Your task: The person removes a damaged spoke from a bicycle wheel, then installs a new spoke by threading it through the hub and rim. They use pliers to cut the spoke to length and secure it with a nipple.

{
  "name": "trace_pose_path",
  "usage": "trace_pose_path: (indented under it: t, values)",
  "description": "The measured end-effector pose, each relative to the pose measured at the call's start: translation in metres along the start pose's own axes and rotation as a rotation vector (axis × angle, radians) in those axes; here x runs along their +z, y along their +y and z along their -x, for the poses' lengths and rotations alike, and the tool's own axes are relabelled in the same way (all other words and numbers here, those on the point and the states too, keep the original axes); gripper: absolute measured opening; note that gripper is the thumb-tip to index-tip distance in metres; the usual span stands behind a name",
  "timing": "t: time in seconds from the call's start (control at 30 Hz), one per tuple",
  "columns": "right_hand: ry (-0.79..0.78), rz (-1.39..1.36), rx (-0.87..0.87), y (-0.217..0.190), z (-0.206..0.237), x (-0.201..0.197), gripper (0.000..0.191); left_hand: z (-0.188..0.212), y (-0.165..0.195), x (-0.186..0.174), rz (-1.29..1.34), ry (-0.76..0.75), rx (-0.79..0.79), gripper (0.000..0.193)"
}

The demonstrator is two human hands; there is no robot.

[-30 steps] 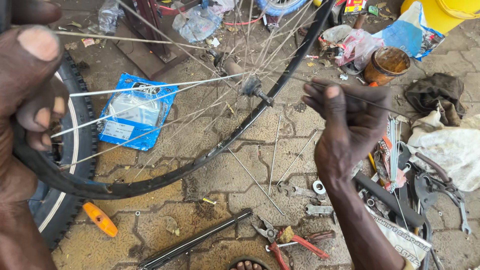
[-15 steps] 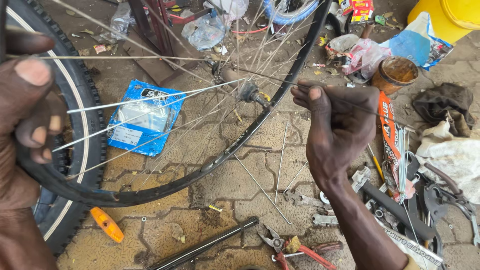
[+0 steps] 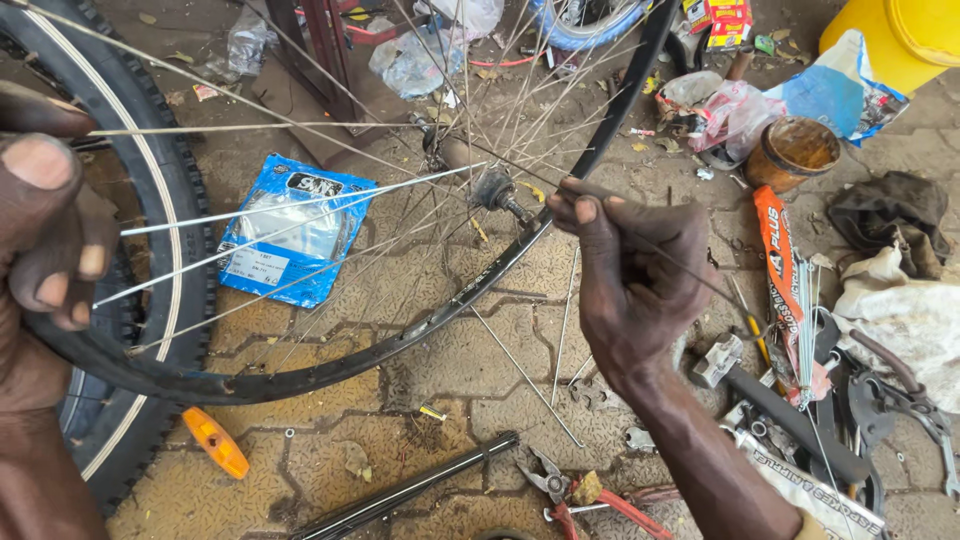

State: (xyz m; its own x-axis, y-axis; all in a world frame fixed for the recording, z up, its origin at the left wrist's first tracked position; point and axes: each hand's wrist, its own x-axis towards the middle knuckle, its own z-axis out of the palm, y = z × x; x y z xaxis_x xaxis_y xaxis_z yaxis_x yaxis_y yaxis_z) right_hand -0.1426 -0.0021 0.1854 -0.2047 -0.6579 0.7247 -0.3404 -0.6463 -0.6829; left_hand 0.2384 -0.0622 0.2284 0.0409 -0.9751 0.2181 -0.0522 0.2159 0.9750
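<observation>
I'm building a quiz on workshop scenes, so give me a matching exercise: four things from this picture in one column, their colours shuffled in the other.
Things:
1. plastic packet
2. tyre lever
3. round tin
4. bucket

Colours:
A. yellow
B. rusty brown
C. blue
D. orange

Pairs: 1-C, 2-D, 3-B, 4-A

The wheel rim (image 3: 420, 335) is black with silver spokes (image 3: 300, 200), and the tyre (image 3: 150, 200) beside it is black with a pale stripe. On the grey-brown patterned paving (image 3: 440, 290) lie a blue-and-white packet (image 3: 290, 240), an orange reflector (image 3: 215, 440) and red-handled pliers (image 3: 600, 500). Near the paving's top right corner stand a yellow bucket (image 3: 900, 40) and a rusty brown tin (image 3: 790, 150).
</observation>
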Motion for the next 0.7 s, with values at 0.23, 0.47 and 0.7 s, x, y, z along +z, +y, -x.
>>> trace_pose_path:
  t: [0.23, 0.47, 0.7]
  values:
    - [0.053, -0.131, 0.096, -0.006, 0.008, 0.01, 0.018, 0.002, 0.026, 0.019, 0.18, -0.068, 0.012, 0.029]
    - [0.046, 0.027, 0.013, -0.011, 0.001, 0.012, 0.019, 0.002, 0.027, 0.019, 0.143, -0.036, -0.023, 0.037]
    - [0.036, 0.142, -0.049, -0.011, 0.012, 0.019, 0.016, 0.002, 0.028, 0.024, 0.151, -0.018, -0.042, 0.04]
